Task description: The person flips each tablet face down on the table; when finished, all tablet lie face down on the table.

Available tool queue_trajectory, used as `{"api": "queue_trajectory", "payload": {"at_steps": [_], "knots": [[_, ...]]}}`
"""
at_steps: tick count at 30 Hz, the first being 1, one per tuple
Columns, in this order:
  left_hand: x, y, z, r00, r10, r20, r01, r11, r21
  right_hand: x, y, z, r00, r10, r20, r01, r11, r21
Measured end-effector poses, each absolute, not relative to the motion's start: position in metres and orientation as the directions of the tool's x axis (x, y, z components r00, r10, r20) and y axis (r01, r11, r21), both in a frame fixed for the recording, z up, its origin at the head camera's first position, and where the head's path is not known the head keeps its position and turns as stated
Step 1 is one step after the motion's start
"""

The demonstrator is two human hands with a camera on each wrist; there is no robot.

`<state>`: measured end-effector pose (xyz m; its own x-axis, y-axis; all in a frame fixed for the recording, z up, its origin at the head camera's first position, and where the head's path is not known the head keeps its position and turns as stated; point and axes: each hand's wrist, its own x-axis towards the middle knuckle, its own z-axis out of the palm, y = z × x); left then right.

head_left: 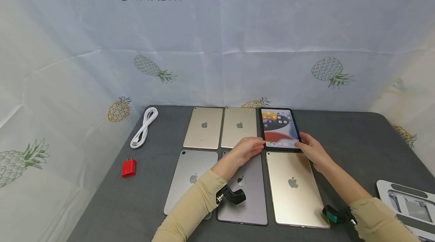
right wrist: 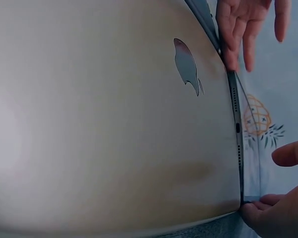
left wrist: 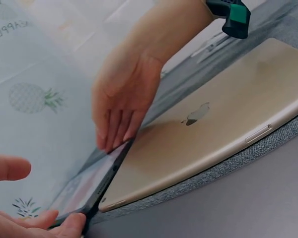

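A dark-framed tablet point(head_left: 280, 127) with its screen lit lies face up at the right end of the back row on the grey table point(head_left: 353, 144). My left hand point(head_left: 249, 147) touches its near left corner with straight fingers. My right hand point(head_left: 310, 149) touches its near right corner the same way. In the left wrist view, the right hand's fingers point(left wrist: 114, 134) press on the tablet's point(left wrist: 84, 186) edge, next to a gold tablet point(left wrist: 213, 124) lying face down. In the right wrist view, the left hand's fingers point(right wrist: 233, 44) rest on that dark edge point(right wrist: 237, 124).
Two gold tablets point(head_left: 204, 127) point(head_left: 239, 127) lie face down in the back row. A silver one point(head_left: 190, 176), a grey one point(head_left: 248, 196) and a gold one point(head_left: 293, 189) fill the front row. A coiled white cable point(head_left: 145, 125) and a red plug point(head_left: 128, 168) sit at left, a white tray point(head_left: 408, 204) at right.
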<state>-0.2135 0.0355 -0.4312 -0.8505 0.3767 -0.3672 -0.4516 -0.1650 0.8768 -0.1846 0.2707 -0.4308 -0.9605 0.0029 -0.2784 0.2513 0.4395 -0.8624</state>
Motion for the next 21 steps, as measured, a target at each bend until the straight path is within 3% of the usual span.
{"api": "queue_trajectory", "payload": {"at_steps": [12,21], "knots": [[-0.215,0.034,-0.435,-0.893,0.292,-0.343,-0.404,-0.181,0.896,-0.186,0.258,-0.431,-0.956,0.013,-0.294,0.269,0.449,-0.852],[-0.215,0.034,-0.435,-0.931,0.184,-0.314,-0.355,-0.267,0.896,-0.189,0.243,-0.428,-0.958,-0.041,-0.282,0.227,0.491,-0.841]]}}
